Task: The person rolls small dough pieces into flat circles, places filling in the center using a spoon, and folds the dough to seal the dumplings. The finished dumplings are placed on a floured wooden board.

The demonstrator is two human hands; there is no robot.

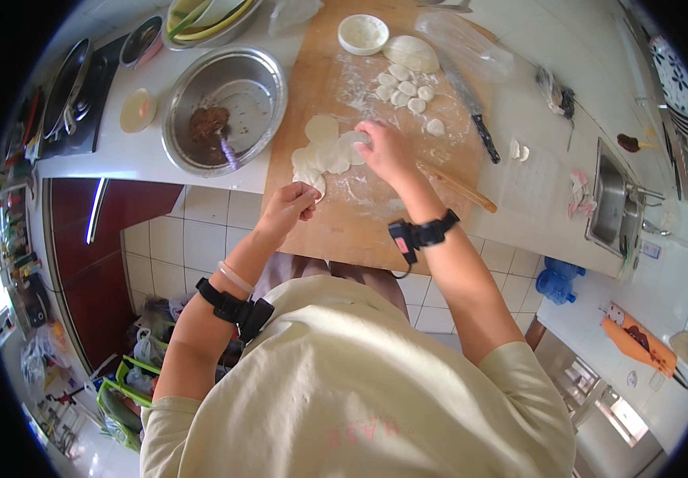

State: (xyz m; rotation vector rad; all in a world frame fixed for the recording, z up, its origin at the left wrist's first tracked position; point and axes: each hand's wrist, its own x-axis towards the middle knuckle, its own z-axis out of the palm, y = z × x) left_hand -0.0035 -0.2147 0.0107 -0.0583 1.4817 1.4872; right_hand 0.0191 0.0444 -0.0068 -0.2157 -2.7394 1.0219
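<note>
My left hand [293, 205] pinches the edge of a dough wrapper [310, 179] near the board's left edge. With my right hand [387, 149] I hold the edge of another round dough wrapper [353, 148], beside several overlapping flattened wrappers [326, 156]. A wooden rolling pin [462, 188] lies partly behind my right forearm. Small flattened dough pieces [406, 88] sit farther up the floured wooden board [326, 236], below a larger lump of dough [411, 54] and a white bowl of flour [363, 34].
Left of the board stands a steel bowl [272, 101] with brown filling [207, 124] and a utensil. A kitchen knife [469, 101] lies at the board's right side, near a plastic bag [469, 45]. Farther right is a sink [610, 194]; a small bowl [138, 111] stands far left.
</note>
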